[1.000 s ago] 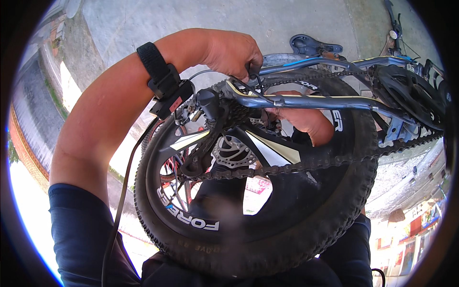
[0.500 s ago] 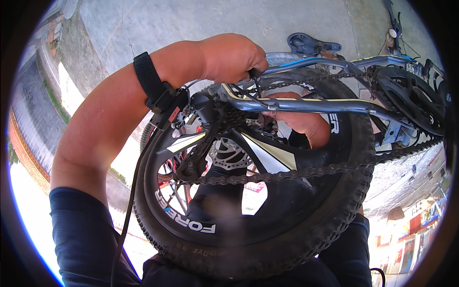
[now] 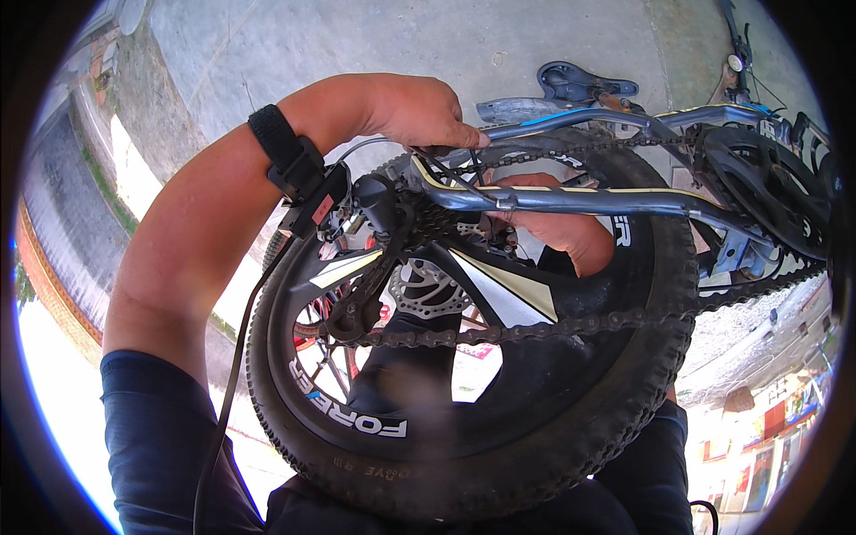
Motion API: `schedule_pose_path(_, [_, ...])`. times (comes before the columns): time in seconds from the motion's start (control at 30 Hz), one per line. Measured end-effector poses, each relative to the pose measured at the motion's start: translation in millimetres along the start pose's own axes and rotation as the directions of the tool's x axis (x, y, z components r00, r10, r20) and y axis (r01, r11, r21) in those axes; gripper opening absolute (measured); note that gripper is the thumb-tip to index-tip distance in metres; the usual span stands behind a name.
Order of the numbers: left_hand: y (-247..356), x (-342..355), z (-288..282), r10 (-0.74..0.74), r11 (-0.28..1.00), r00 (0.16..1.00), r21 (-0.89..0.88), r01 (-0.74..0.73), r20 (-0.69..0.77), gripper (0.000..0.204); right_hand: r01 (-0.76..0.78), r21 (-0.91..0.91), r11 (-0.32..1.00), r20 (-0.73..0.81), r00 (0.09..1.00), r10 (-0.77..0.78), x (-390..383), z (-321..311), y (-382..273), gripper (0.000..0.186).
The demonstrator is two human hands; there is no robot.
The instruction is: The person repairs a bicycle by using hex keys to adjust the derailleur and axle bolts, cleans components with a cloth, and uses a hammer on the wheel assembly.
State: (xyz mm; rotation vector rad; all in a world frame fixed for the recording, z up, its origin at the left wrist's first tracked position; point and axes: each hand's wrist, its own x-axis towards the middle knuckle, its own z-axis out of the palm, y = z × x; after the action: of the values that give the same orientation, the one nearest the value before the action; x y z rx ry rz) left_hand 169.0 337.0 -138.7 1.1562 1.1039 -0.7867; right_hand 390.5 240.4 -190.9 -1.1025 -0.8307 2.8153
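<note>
A bicycle lies upturned before me, its black rear wheel (image 3: 535, 419) toward my body. My left hand (image 3: 423, 111) is over the far side of the axle end, fingers bent together at the blue-grey frame tube (image 3: 571, 200) and thin cables; what they pinch is hidden. Reaching in from the right behind the wheel, my right hand (image 3: 566, 236) is curled by the tube near the brake caliper (image 3: 501, 236); its fingertips are hidden. Near the hub are the brake disc (image 3: 428, 290), the cassette (image 3: 432, 223) and the rear derailleur (image 3: 357, 314). The chain (image 3: 499, 333) crosses the wheel.
A black saddle (image 3: 584, 82) and a grey mudguard-like piece (image 3: 517, 110) lie beyond the frame on the concrete floor (image 3: 357, 40). The crankset (image 3: 767, 178) is at the right. A black cable (image 3: 227, 419) hangs from my left wrist strap (image 3: 285, 152).
My left hand has shifted slightly left and nearer, its finger now straighter along the tube end. More of the grey piece behind it shows. The right hand stays almost in place.
</note>
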Motion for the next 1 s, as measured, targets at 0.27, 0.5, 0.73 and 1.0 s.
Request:
schedule_pose_path(0.27, [-1,2,-1,0.128,0.987,0.992,-0.097,-0.127,0.009,0.042,0.047,-0.126,0.991,0.033,0.999,-0.044,2,-4,2,0.02])
schedule_pose_path(0.5, [8,-1,-4,0.285,0.956,0.957,-0.064,-0.288,-0.044,0.026,0.124,-0.12,0.985,0.012,0.992,-0.123,0,0,4,0.012])
schedule_pose_path(0.73, [12,-5,-5,0.352,0.927,0.936,-0.131,-0.351,-0.012,0.018,0.148,-0.098,0.984,0.032,0.989,-0.146,2,0,7,0.014])
schedule_pose_path(1.0, [8,-8,-1,0.353,0.924,0.933,-0.127,-0.36,-0.078,0.015,0.12,-0.012,0.993,0.0,0.993,-0.12,-2,2,9,0.01])
